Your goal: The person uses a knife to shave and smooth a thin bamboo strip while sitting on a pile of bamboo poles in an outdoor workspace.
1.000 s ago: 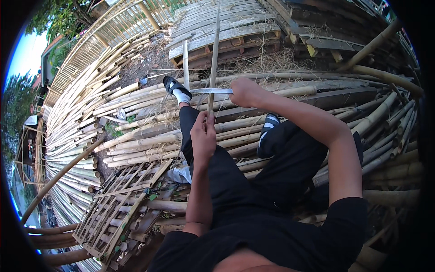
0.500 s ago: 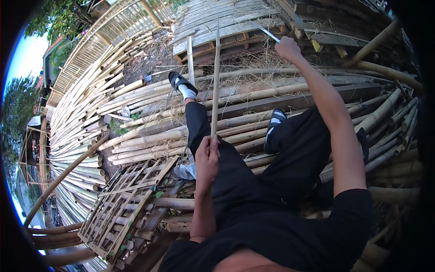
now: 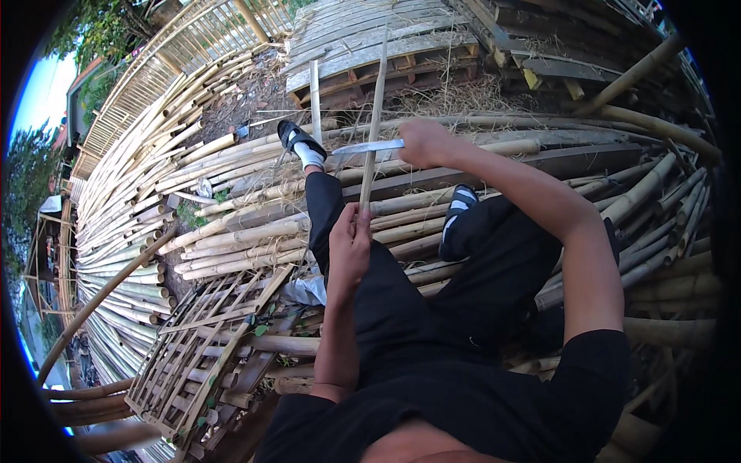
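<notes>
We are sitting on a heap of bamboo poles [image 3: 231, 231], legs in black trousers stretched out ahead of us. Nearest to us, our left hand [image 3: 349, 245] is closed around the lower end of a thin bamboo strip [image 3: 373, 123], fingers wrapped tight, holding it upright so that it is rising away from us toward the weathered pallet [image 3: 370, 46] beyond.

Farther out, our right hand [image 3: 426, 143] is gripping the handle of a long knife [image 3: 369, 147], fist shut on it. Half a second ago that arm was lifted high and to the right, with the blade clear of the strip; now it is down again and the blade is lying crosswise against the strip, just above our left hand, much as it was a second ago. We are judging this as one stroke in a repeated chopping or shaving motion, with the edge now meeting the strip again.

Past the blade, our left foot in a black sandal [image 3: 301, 143] is resting on the poles. To the lower left, a slatted bamboo lattice [image 3: 201, 339] is lying flat.
</notes>
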A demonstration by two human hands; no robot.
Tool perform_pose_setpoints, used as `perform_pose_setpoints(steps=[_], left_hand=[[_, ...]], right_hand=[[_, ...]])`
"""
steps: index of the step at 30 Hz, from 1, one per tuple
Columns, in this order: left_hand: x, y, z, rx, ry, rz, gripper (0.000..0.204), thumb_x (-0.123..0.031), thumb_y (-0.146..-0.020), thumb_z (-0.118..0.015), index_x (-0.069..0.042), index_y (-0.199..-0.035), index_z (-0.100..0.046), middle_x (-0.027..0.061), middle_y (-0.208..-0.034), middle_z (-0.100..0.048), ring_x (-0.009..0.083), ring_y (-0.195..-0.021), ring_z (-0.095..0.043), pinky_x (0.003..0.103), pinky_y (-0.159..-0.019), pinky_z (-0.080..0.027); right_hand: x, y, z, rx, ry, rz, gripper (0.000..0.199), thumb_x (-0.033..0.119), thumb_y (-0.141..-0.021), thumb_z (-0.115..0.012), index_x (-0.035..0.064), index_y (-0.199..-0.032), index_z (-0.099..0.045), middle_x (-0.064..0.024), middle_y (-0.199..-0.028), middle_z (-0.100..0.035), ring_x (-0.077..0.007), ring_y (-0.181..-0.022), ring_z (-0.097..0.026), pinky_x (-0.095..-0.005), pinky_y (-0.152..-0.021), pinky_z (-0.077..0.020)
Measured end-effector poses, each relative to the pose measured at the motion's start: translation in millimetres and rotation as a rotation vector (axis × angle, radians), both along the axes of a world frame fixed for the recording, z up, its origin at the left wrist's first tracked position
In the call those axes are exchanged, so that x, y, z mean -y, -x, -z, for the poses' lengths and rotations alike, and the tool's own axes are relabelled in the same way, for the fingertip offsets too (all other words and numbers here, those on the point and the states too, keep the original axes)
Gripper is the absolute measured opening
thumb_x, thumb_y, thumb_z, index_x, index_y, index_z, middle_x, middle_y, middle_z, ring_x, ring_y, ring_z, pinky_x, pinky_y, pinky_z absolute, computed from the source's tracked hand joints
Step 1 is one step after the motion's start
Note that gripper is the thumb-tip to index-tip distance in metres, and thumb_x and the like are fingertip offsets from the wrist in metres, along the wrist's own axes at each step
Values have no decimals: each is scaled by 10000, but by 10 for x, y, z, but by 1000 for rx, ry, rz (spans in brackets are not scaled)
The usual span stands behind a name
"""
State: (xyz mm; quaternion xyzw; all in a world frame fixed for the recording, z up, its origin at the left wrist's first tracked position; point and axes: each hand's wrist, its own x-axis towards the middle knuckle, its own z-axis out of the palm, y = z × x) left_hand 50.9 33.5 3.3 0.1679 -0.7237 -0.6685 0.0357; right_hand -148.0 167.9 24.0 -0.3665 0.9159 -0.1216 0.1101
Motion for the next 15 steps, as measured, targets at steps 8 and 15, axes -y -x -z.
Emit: perform_pose_setpoints(steps=[8, 15], left_hand=[[33, -423, 67, 139, 27, -1, 186, -175, -987, -469, -26, -895, -531, -75, -586, -348, 8, -524, -287, 202, -459, -218], [203, -304, 279, 60, 29, -29, 182, -212, -991, -459, -67, -891, -504, -85, -544, -337, -4, -437, -276, 192, -384, -192]], right_hand=[[-564, 1053, 86, -78, 191, 596, 309, 202, -782, -530, -66, -867, -660, -269, -834, -649, -391, -848, -649, -459, -786, -510], [-474, 503, 0, -4, 63, 235, 344, 260, -788, -556, -47, -905, -658, -260, -886, -648, -404, -856, -636, -451, -776, -508]])
